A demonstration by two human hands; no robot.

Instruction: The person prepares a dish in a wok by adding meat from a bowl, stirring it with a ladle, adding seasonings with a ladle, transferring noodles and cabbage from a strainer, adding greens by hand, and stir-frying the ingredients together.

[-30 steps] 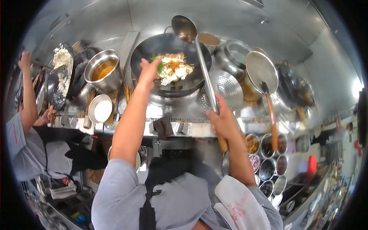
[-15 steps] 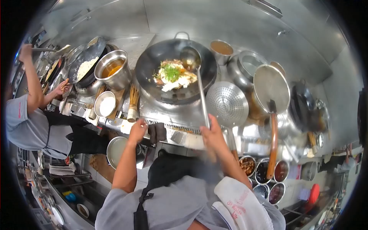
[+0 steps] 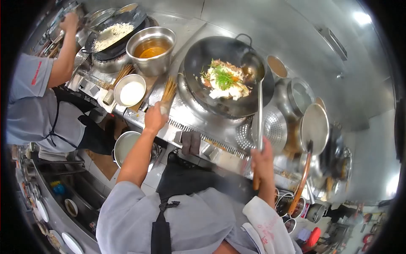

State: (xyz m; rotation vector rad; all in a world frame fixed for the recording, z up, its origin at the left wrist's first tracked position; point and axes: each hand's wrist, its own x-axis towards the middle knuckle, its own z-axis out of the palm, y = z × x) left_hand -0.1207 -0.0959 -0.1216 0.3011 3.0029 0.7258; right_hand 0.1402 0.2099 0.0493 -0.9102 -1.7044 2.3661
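Observation:
My right hand (image 3: 263,160) is closed around the lower handle of a long metal ladle (image 3: 259,106), slightly blurred. The ladle's bowl rests inside the black wok (image 3: 198,80), at its right side. Beside the bowl lies a heap of cooked food (image 3: 226,80) with pale pieces and shredded green on top. My left hand (image 3: 155,117) has its fingers around the bound base of a bamboo wok brush (image 3: 169,89), left of the wok. The fingertips are partly hidden.
Left of the wok stand a metal pot of orange-brown liquid (image 3: 151,48) and a bowl of white contents (image 3: 130,92). A perforated skimmer (image 3: 272,129) and a wooden-handled strainer (image 3: 315,127) lie to the right. At far left a co-worker's hand (image 3: 69,22) works over another wok (image 3: 112,36).
My left hand has reached up to the bamboo brush. The view has turned, so the stove appears shifted right. My right hand still holds the ladle, its bowl still in the wok.

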